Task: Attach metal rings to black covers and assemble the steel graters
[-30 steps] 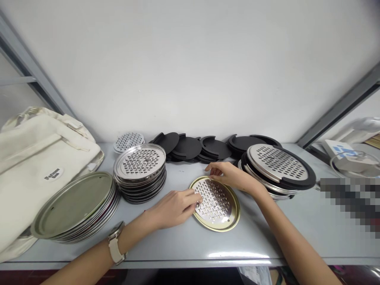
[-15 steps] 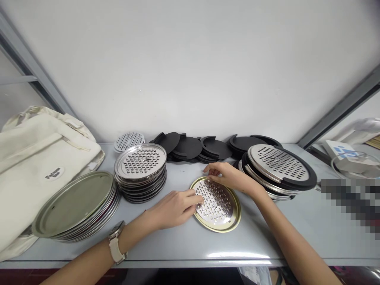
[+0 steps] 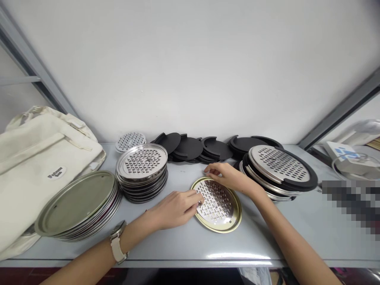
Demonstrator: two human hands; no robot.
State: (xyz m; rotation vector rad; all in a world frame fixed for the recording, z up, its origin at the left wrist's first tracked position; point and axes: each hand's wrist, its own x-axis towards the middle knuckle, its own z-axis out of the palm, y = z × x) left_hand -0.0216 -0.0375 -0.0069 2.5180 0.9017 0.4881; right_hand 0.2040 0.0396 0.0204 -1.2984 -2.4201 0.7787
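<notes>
Silvery grater disc (image 3: 216,202) lies in gold-rimmed dish (image 3: 219,227) on grey table (image 3: 172,245). Left hand (image 3: 178,206), fingers bunched, at disc's left edge; right hand (image 3: 227,176), fingers curled, at dish's far rim; either grip unclear. Disc looks light, stiff, slick; smooth edge best hold.

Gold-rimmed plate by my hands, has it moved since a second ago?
No. The gold-rimmed plate keeps about the same gap from the perforated-disc stack on its left; the whole view has only shifted slightly.
</notes>
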